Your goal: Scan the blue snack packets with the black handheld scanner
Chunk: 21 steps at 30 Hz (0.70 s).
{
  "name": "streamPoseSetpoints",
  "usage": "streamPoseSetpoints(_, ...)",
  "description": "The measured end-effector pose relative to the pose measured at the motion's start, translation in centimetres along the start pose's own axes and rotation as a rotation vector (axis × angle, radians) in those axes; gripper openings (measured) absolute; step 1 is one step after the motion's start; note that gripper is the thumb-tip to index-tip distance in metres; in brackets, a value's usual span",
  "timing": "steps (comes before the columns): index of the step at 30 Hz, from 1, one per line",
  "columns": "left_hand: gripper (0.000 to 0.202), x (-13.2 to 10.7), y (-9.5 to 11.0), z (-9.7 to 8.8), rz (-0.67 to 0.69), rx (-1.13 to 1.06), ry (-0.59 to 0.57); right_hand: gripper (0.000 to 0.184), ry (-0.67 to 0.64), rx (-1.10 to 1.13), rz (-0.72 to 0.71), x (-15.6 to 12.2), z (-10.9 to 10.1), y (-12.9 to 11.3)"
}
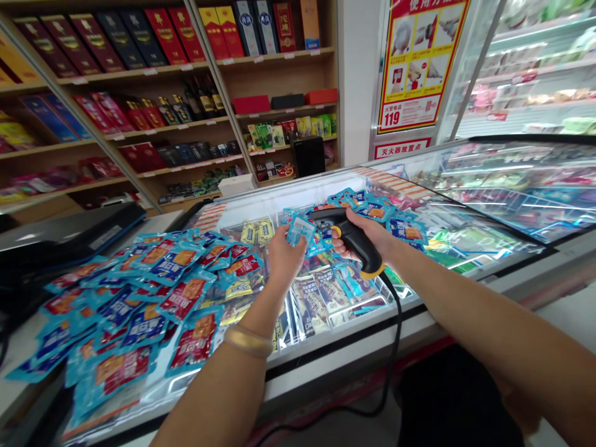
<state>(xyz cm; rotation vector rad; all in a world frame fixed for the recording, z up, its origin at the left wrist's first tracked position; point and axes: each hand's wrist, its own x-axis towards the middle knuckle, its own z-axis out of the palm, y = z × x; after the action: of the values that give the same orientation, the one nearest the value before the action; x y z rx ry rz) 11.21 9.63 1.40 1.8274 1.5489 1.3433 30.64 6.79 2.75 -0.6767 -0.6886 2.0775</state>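
My left hand [286,251] is closed on a small light-blue snack packet [300,230], its printed back label turned up. In my right hand [367,233] is a black and yellow barcode scanner [356,242], fingers wrapped round its handle; its head points left, close to the packet. A black cable [395,335] runs down from the handle. Left of my arms, a big heap of blue snack packets [181,295] with red and dark-blue prints covers the freezer's glass top. A second pile of such packets [405,230] lies behind and right of the scanner.
Under the glass of the chest freezer [321,338] are wrapped ice creams [321,295]. A black device [69,230] stands on the counter at left. Shelves with boxes and bottles [186,99] line the back wall. A red and yellow poster [419,62] hangs beside a lit display fridge [531,74].
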Motion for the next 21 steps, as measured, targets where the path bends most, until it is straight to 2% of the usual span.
streamPoseSetpoints(6, 0.027, 0.0, -0.3, 0.1, 0.020, 0.073, 0.011, 0.060, 0.009, 0.007, 0.004, 0.0, 0.2, 0.1)
streamPoseSetpoints(10, 0.029, 0.1, -0.4, 0.2, 0.042, 0.060, -0.013, 0.056, 0.006, 0.011, -0.027, -0.2, 0.2, 0.1)
streamPoseSetpoints(13, 0.030, 0.3, -0.3, -0.4, 0.075, 0.084, -0.013, 0.054, 0.031, 0.040, -0.067, -0.1, 0.5, 0.2)
streamPoseSetpoints(15, 0.034, 0.8, -0.1, -1.6, 0.133, 0.110, 0.003, 0.054, 0.045, 0.059, -0.082, 0.1, 0.9, 0.3)
streamPoseSetpoints(17, 0.038, 1.5, -0.1, -3.7, 0.213, 0.171, 0.030, 0.054, 0.038, 0.061, -0.082, 0.6, 1.7, 0.4)
streamPoseSetpoints(21, 0.043, 2.5, -1.0, -10.0, 0.357, 0.436, 0.095, 0.050, -0.029, 0.066, -0.037, 2.5, 4.4, 1.1)
